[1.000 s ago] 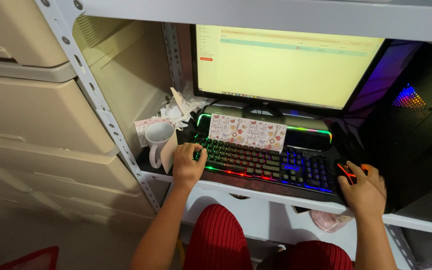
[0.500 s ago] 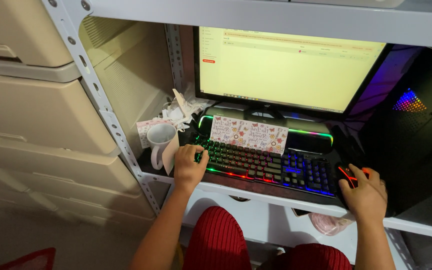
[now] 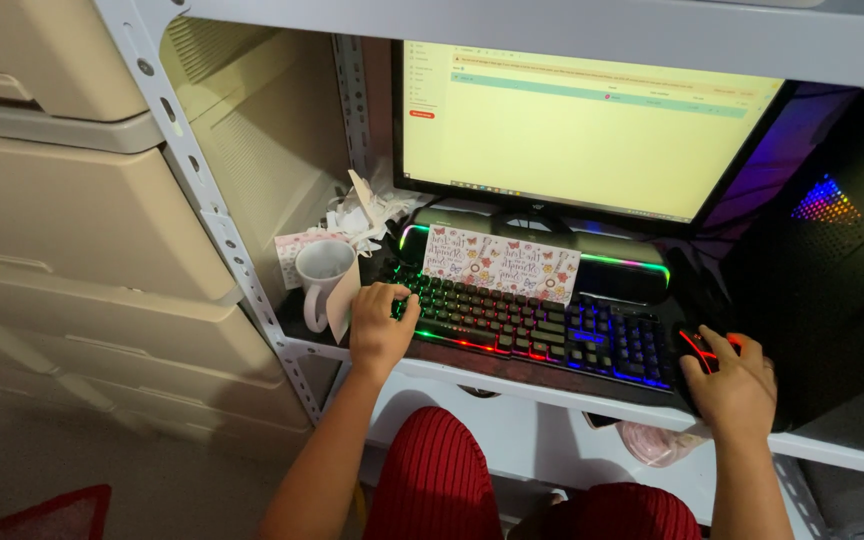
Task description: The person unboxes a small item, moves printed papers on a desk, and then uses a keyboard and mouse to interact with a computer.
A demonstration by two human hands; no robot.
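Little had been moved since earlier: a patterned card (image 3: 500, 263) was propped mid-frame behind the keyboard (image 3: 542, 328); the left hand (image 3: 380, 330) was curled on its keys, the right hand (image 3: 734, 385) closed over the mouse (image 3: 700, 348).

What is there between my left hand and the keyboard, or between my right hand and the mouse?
Nothing visible. The left hand already rests on the left end of the backlit keyboard, with the white mug beside it, not between. The right hand lies on the mouse.

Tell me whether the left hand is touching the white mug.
Apart. The head view shows the left hand resting on the keyboard's left end, with a pale card standing between it and the white mug.
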